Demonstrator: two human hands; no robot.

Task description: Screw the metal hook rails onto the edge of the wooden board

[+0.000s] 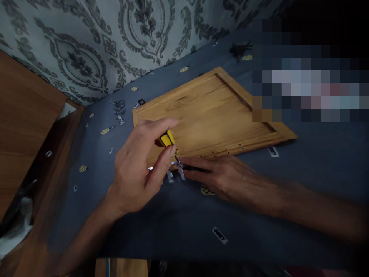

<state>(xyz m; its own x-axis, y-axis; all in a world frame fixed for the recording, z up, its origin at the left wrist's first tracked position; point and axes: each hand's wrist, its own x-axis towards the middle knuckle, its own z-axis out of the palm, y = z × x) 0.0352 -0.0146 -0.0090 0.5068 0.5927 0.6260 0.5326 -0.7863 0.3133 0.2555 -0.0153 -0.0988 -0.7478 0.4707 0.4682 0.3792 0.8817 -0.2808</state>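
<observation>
Driver: a yellow-and-black-handled screwdriver (167, 139), stood at a slant above the near edge of the panel; its handle is uppermost and its thin shaft runs down and rightward to the metal fitting.
Axis and hands: the long axis slopes from the left hand (138, 165) toward the fingertips of the right hand (230, 179); the left is nearer the handle, the right nearer the tip.
Left fingers: narrowed about the handle, thumb on one side, forefinger curved over the other.
Right fingers: laid flat beside the fitting; I cannot tell whether they pinch it.
Fitting: a silvery, hinge-like metal piece (180, 167), two short arms jutting past the panel edge toward the person.
Panel: a honey-brown, grained wooden panel (201, 111) with a raised frame, lying flat; small dark spots dot its near rim.
Support: a dark blue printed cloth (161, 234).
Farther off: loose grey metal pieces (119, 111) left of the panel; beyond, a grey ornamented wall covering (95, 42).
</observation>
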